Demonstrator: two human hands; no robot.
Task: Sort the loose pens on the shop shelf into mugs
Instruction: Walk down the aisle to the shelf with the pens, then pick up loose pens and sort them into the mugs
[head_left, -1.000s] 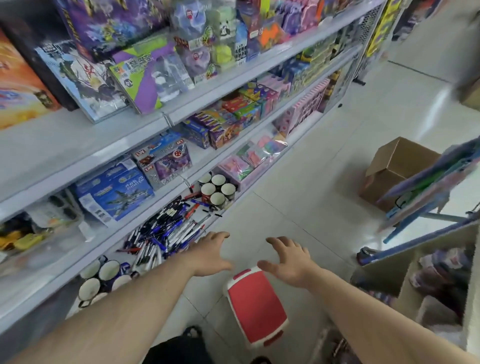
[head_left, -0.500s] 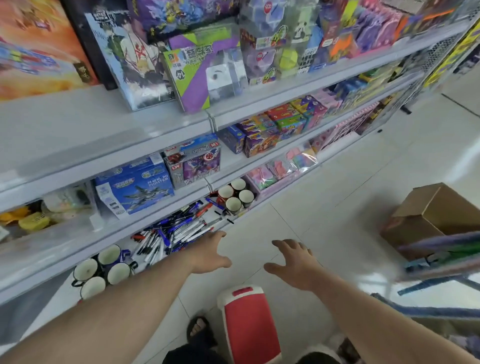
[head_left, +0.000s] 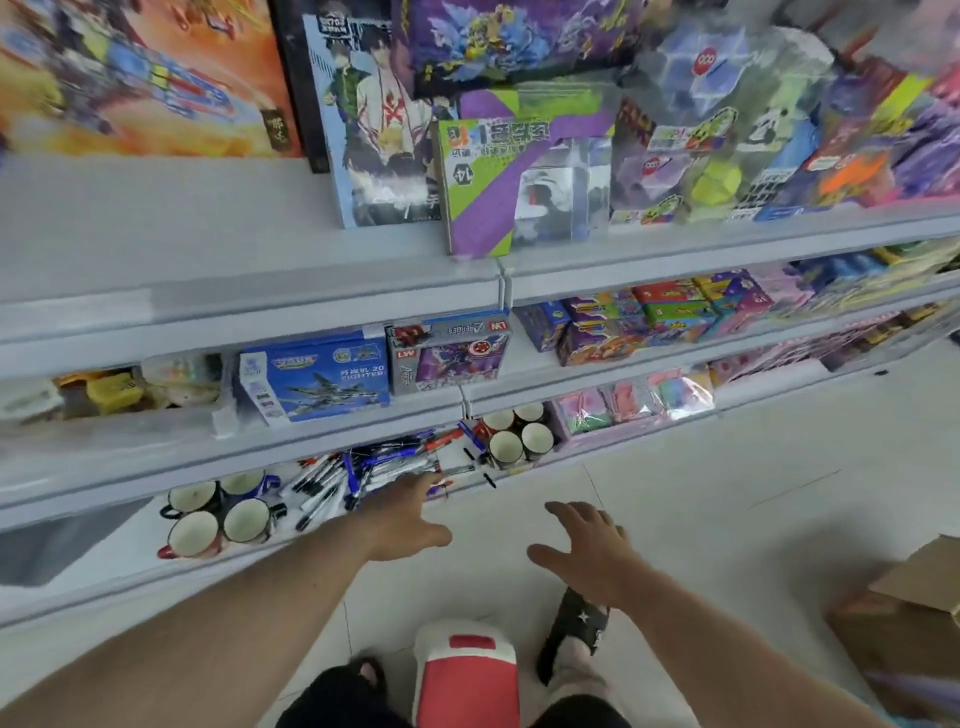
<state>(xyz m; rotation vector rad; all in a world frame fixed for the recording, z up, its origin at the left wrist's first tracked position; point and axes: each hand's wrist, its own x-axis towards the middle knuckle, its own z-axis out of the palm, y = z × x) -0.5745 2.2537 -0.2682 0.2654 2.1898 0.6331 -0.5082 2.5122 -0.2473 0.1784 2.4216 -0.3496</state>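
- From my remote seat, the white shop shelving (head_left: 249, 291) fills most of the view, its upper tiers stacked with bright toy boxes (head_left: 519, 171).
- A pale tiled floor (head_left: 727, 509) spreads below; a cardboard box (head_left: 904, 623) sits at the right edge.
- A red-and-white stool (head_left: 467, 675) stands between the person's feet, just beside a black sandal (head_left: 571, 631).
- The loose pens (head_left: 363, 470) lie in a jumbled heap on the lowest shelf, between two groups of mugs.
- The left mugs (head_left: 218, 514), four together, stand left of the heap; the right mugs (head_left: 514, 436), also four, stand at its right end.
- My left hand (head_left: 410, 519) reaches over the shelf edge, fingers straight and released, tips at the near side of the heap; I cannot tell whether they touch a pen.
- My right hand (head_left: 587, 551) hovers above the floor, apart from the shelf, fingers spread and holding nothing.
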